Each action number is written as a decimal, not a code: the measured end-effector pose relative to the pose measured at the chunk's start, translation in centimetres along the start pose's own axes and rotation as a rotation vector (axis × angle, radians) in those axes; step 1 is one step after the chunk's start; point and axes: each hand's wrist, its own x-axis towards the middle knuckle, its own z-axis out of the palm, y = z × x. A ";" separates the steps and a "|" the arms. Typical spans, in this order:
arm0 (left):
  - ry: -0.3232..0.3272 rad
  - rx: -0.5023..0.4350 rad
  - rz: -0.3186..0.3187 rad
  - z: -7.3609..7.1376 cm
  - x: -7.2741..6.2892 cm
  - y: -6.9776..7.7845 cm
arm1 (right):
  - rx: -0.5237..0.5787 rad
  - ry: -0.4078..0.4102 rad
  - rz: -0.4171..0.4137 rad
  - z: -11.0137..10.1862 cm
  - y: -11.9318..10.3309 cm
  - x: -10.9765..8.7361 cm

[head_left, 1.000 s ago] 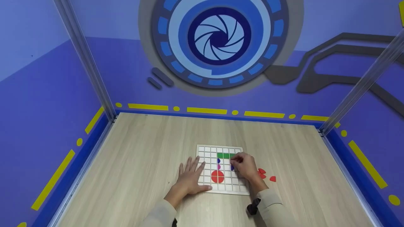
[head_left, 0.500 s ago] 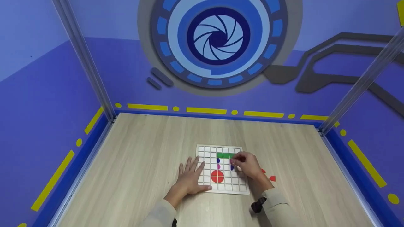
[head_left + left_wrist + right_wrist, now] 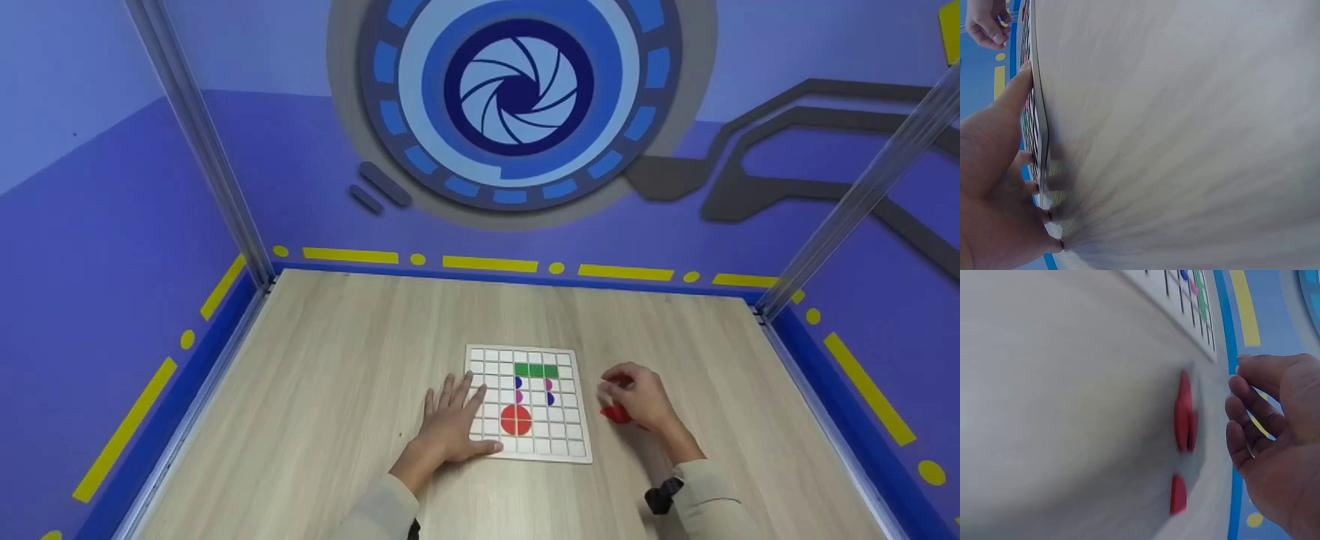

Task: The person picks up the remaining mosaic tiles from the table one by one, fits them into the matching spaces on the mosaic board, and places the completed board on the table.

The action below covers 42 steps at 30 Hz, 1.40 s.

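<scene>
A white grid board (image 3: 534,445) lies on the wooden table. My left hand (image 3: 448,427) rests with spread fingers along its left edge; in the left wrist view the thumb touches the rim. On the board are a row of green squares (image 3: 536,370), a red circle (image 3: 516,420) built of quarter pieces, and small blue and pink half-round pieces (image 3: 549,385). Right of the board, my right hand (image 3: 641,397) hovers over loose red quarter-round pieces (image 3: 1183,419), fingers loosely bent. Between its fingertips I see nothing in the right wrist view, and the pieces lie apart from them.
Around the board spreads the pale wooden tabletop (image 3: 360,352). A blue printed wall (image 3: 300,172) closes off the back, with metal posts (image 3: 217,150) at the corners. A separate red quarter piece (image 3: 1178,495) lies near the other red ones.
My right hand has let go of a pink piece, which now sits on the board above the right blue one. It has moved right, over the red pieces. The left hand stays put.
</scene>
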 end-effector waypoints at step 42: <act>-0.002 0.018 -0.002 -0.1 0.0 -0.1 | 0.004 -0.005 0.116 -0.9 3.2 -2.8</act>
